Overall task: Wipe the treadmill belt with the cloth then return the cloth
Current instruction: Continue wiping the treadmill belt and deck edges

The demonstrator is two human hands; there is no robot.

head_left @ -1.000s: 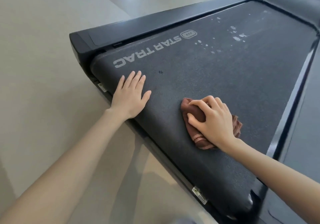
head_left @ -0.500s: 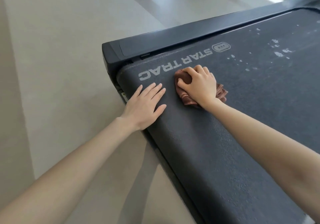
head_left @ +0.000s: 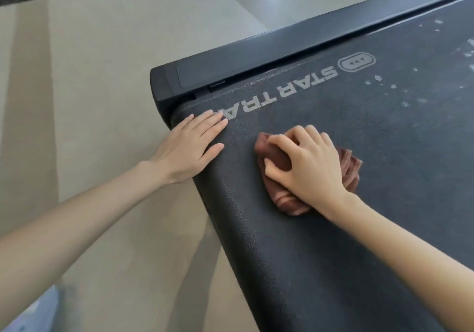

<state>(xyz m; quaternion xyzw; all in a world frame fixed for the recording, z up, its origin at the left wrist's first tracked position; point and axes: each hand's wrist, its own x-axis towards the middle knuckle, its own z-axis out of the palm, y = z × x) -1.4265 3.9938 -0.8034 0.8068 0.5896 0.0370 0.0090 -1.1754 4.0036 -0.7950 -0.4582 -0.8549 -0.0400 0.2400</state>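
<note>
**Belt wipe in progress near rear end of deck**

Right hand [head_left: 311,163] closed over bunched brown cloth [head_left: 284,198], fingers curled into the folds, palm bearing down. Cloth pressed flat against treadmill belt [head_left: 346,267], just beside the printed lettering [head_left: 279,93], close to the belt's rounded end. Grip judged suited to scrubbing: wadded fabric gives a firm pad under the palm.

Left hand [head_left: 191,147] open, fingers spread flat on the belt's end corner, holding nothing, fingertips covering the last letters. Placement judged as bracing for body weight while leaning in, possibly also steadying the belt against sliding.

Pale specks [head_left: 405,101] visible further up the belt, well apart from the cloth; wiping judged incomplete. Side rail [head_left: 282,52] untouched. Return spot for the cloth not in view.
</note>
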